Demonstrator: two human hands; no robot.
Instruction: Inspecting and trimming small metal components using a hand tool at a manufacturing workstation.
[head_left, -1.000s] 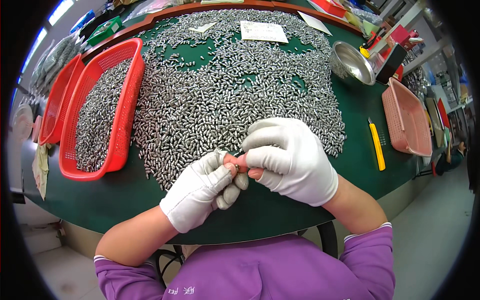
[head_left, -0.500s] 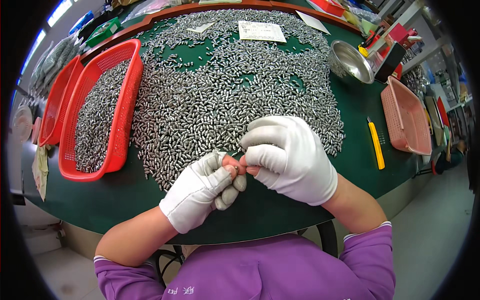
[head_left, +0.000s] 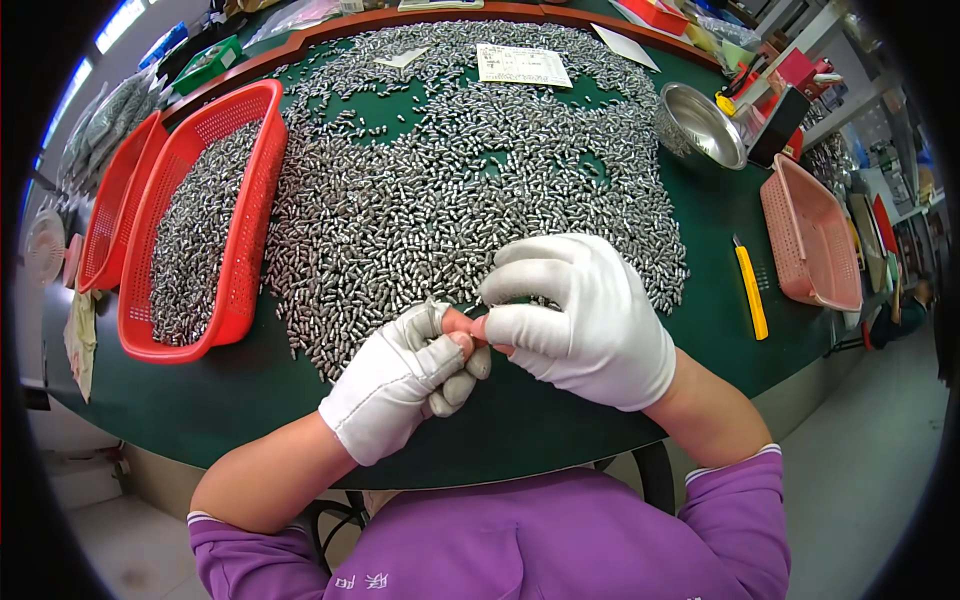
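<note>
Both hands wear white gloves with some fingertips bare, and they meet fingertip to fingertip above the near edge of the green table (head_left: 560, 440). My left hand (head_left: 405, 375) is closed in a pinch of thumb and forefinger. My right hand (head_left: 585, 320) pinches at the same spot, its thumb and forefinger pressed together against the left fingertips. Whatever lies between the fingertips is hidden or too small to name. Just beyond the hands spreads a wide layer of small silvery metal parts (head_left: 400, 220), short and cylindrical.
A red plastic basket (head_left: 268, 190) of the same metal parts stands at left, with another red basket (head_left: 105, 245) beside it. At right are a steel bowl (head_left: 705, 115), a yellow utility knife (head_left: 750, 290) and a pink basket (head_left: 835, 290). A paper slip (head_left: 522, 65) lies on the parts.
My right fingers have shifted slightly and curled closer around the left fingertips. My left hand stays nearly in place.
</note>
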